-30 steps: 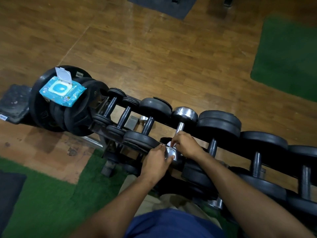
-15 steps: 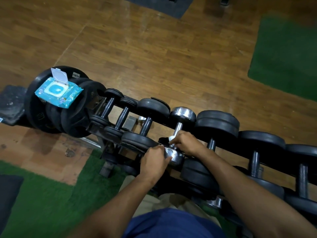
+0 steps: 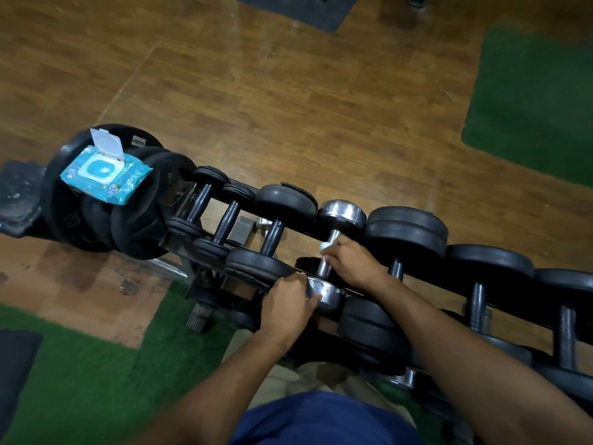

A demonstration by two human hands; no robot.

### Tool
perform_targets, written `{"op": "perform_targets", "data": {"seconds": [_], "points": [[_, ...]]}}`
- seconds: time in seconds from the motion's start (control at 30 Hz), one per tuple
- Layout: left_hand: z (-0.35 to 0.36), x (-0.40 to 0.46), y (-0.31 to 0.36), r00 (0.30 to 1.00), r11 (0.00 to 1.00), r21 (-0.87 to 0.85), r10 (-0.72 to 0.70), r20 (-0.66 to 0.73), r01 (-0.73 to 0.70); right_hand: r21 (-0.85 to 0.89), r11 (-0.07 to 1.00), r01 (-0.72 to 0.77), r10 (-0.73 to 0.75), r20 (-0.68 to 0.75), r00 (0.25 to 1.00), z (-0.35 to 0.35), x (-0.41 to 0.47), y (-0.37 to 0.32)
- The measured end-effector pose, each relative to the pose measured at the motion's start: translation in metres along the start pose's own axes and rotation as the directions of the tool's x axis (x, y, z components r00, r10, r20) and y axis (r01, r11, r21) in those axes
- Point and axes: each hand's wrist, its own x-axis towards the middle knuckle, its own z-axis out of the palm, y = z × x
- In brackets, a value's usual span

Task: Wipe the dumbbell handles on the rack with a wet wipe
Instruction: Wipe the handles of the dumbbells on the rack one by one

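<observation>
**Hands on the chrome dumbbell: slip risk on a wet bar**

Right hand (image 3: 351, 263) curls round the white wet wipe (image 3: 324, 252) on the smooth round handle of the shiny chrome dumbbell (image 3: 333, 248). Left hand (image 3: 288, 306), just nearer, grips its polished near head. Wet metal could slip, rolling the dumbbell against the matte black rubber dumbbells (image 3: 404, 229) beside both hands on the rack.

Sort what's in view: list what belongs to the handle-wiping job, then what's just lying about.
Job:
wet wipe in right hand
chrome dumbbell, near head steadied by left hand
black dumbbells
rack
wipes pack, lid open

Lying about:
weight plates
green mats
</observation>
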Motion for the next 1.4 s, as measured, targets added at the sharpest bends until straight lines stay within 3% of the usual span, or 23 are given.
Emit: {"op": "perform_targets", "data": {"seconds": [0.07,0.23,0.37,0.53,0.67,0.8,0.87,1.17,1.3,1.4], "points": [[0.001,0.000,-0.001,1.000,1.000,-0.011,-0.004,-0.001,0.004,0.023,0.997,-0.077,0.078,-0.069,0.995,-0.002,0.001,0.003],[0.001,-0.002,-0.001,1.000,0.999,-0.033,-0.003,-0.012,0.003,-0.015,1.000,0.019,-0.020,-0.056,0.998,0.000,-0.003,-0.002],[0.000,-0.003,0.000,1.000,1.000,-0.017,0.002,-0.009,-0.002,0.044,0.998,-0.051,0.055,-0.095,0.994,0.002,-0.001,0.002],[0.001,-0.003,-0.001,1.000,1.000,-0.009,0.008,0.000,-0.008,-0.063,0.998,0.023,-0.026,-0.040,0.999,0.008,0.000,0.003],[0.000,-0.002,-0.001,0.999,1.000,-0.007,0.024,0.024,-0.024,0.027,0.996,-0.090,0.092,-0.125,0.988,0.004,0.003,0.012],[0.000,-0.002,-0.003,0.994,0.998,0.022,0.060,0.087,-0.063,-0.172,0.985,-0.017,0.002,-0.086,0.996,0.005,0.000,0.004],[0.000,-0.003,-0.004,0.988,0.994,0.056,0.091,0.125,-0.098,-0.188,0.982,0.017,-0.033,-0.085,0.996,0.002,-0.003,0.005],[-0.006,0.003,-0.001,0.974,0.976,0.157,0.120,0.192,-0.151,0.009,0.955,-0.297,0.287,-0.292,0.912,0.010,0.010,-0.009],[-0.014,0.011,0.005,0.968,0.950,0.255,0.124,0.220,-0.180,0.377,0.813,-0.444,0.541,-0.207,0.815,0.018,0.007,-0.013],[-0.021,0.016,0.008,0.961,0.933,0.299,0.124,0.248,-0.198,0.520,0.702,-0.485,0.631,-0.139,0.764,0.018,0.012,-0.006]]}}
